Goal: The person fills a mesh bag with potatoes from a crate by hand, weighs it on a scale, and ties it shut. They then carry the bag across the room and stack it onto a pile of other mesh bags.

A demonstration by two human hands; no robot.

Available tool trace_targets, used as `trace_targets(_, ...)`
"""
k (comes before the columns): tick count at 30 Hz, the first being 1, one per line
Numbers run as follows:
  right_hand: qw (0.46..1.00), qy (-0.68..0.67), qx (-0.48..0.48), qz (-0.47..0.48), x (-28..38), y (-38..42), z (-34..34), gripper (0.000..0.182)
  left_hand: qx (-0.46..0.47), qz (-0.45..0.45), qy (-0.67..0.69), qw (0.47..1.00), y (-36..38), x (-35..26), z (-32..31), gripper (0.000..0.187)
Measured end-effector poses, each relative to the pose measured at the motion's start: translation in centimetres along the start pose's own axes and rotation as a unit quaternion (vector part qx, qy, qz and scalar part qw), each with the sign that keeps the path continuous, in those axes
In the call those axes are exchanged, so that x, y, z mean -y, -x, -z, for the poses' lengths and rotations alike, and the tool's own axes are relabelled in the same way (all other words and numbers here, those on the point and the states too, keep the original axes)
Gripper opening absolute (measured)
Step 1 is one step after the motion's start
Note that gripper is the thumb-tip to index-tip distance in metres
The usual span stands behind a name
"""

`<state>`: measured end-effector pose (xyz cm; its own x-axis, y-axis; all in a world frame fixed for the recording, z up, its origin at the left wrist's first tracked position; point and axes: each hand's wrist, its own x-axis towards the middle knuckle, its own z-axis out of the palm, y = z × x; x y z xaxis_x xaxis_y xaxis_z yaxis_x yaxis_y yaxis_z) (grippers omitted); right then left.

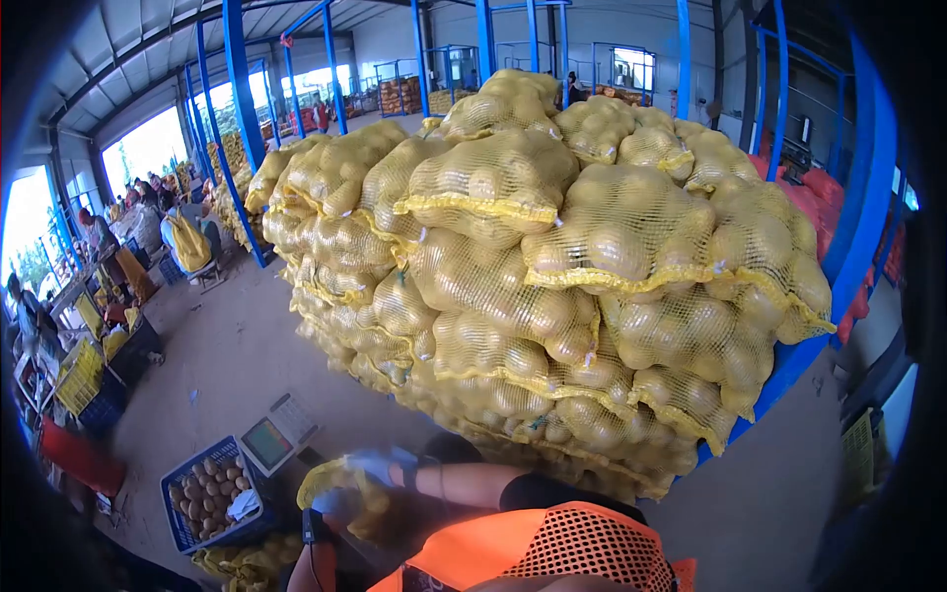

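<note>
A yellow mesh bag [371, 518] with round produce inside hangs low in front of my body. My right hand [383, 464], in a pale blue glove, grips the bag's upper part, with my forearm coming in from the right. On the bag's left side is my left hand [333, 501], also gloved and closed on the mesh; its fingers are partly hidden and blurred. Just left of the hands, a scale with a greenish display [266, 442] stands beside a blue crate [244, 528] of brown, potato-like produce.
A tall stack of filled yellow mesh bags [493, 286] rises ahead, framed by blue metal posts [242, 84]. More filled bags [256, 564] lie below the crate. Several people work at the far left near crates [79, 380]. Red bags [819, 202] are at right.
</note>
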<state>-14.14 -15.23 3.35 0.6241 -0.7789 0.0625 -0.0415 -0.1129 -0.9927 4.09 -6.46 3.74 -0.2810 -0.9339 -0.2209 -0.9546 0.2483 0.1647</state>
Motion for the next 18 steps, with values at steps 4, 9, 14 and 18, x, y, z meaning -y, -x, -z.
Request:
trace_targets(4, 0.967, -0.23, -0.029, -0.106, -4.4, -2.0, -1.3, 0.025, 0.027, 0.02, -0.088, 0.996, 0.7, -0.9, -0.3, 0.044)
trace_targets(9, 0.891, -0.408, -0.029, -0.199, -4.3, -1.8, -1.4, 0.017, -0.042, 0.061, -0.003, 0.997, 0.6, -1.1, -2.0, 0.047)
trace_targets(14, 0.901, -0.39, -0.056, -0.18, -3.8, -1.7, -0.2, 0.021, -0.266, 0.023, 0.179, 0.947, 1.7, -1.1, 1.1, 0.026)
trace_targets(18, 0.898, -0.394, -0.039, -0.191, -6.5, -3.1, 1.4, 0.019, -0.472, 0.17, 0.286, 0.817, 4.5, 2.2, 0.7, 0.015)
